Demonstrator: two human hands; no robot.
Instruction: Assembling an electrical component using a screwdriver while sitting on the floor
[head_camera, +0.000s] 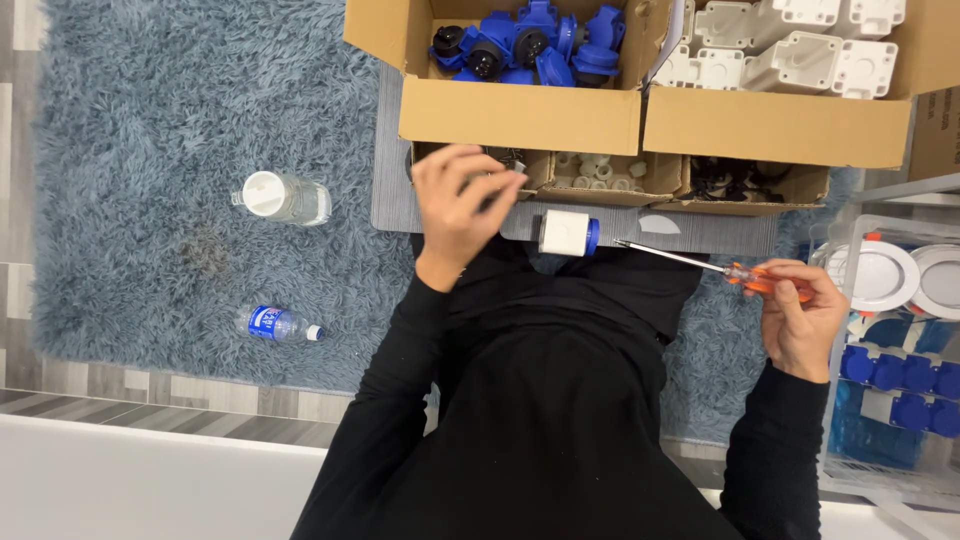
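seen from above, the right hand (800, 318) pinches the orange handle of a thin screwdriver (700, 263), steel tip aimed at a small white and blue plug (568, 233) lying on the grey mat (700, 232). the left hand (458, 205) hovers nearby over a small cardboard tray (520, 185), fingers curled; whether they hold anything cannot be told. the plug looks light, hard, smooth and likely to roll; grip its white barrel.

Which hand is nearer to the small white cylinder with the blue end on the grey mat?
Left. The left hand is just left of the white cylinder with blue end; the right hand, holding an orange-handled screwdriver, is farther right.

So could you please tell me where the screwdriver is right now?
In the head view, the right hand holds the screwdriver at the right, its tip pointing toward the white-and-blue part on the grey mat.
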